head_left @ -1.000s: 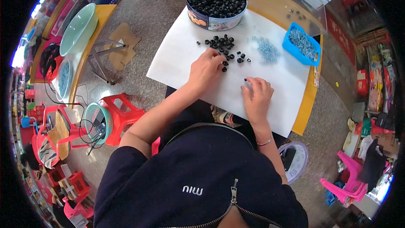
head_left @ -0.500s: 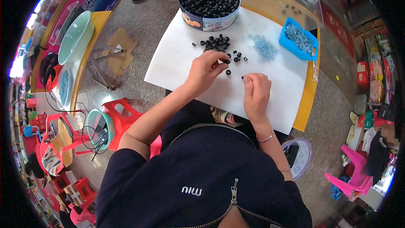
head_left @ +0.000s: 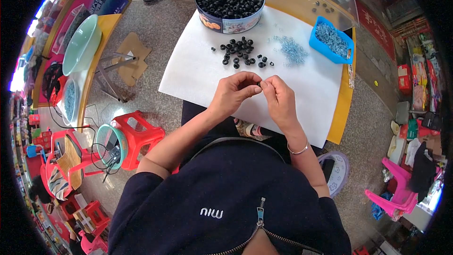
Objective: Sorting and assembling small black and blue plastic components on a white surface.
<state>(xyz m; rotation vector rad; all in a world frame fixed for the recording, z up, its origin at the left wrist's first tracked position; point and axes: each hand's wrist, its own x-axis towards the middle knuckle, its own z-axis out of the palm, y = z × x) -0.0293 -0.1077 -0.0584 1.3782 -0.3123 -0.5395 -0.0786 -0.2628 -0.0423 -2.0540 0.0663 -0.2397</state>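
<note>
Bead [head_left: 259,84], black, mostly hidden | left hand [head_left: 231,94]: pinching it | right hand [head_left: 281,101]: fingertips against it, own hold unclear | place: over paper [head_left: 314,92], near loose beads [head_left: 245,56] | advisable: light, steady pinch

Short white lettering [head_left: 211,213] runs across the front of the dark shirt [head_left: 226,179]. Pale, slanted characters [head_left: 100,0] stand on the purple-and-blue board [head_left: 114,1] at upper left; light writing marks the dark red panel [head_left: 364,14] at upper right. The round tin's [head_left: 231,25] print is too small to read.
</note>
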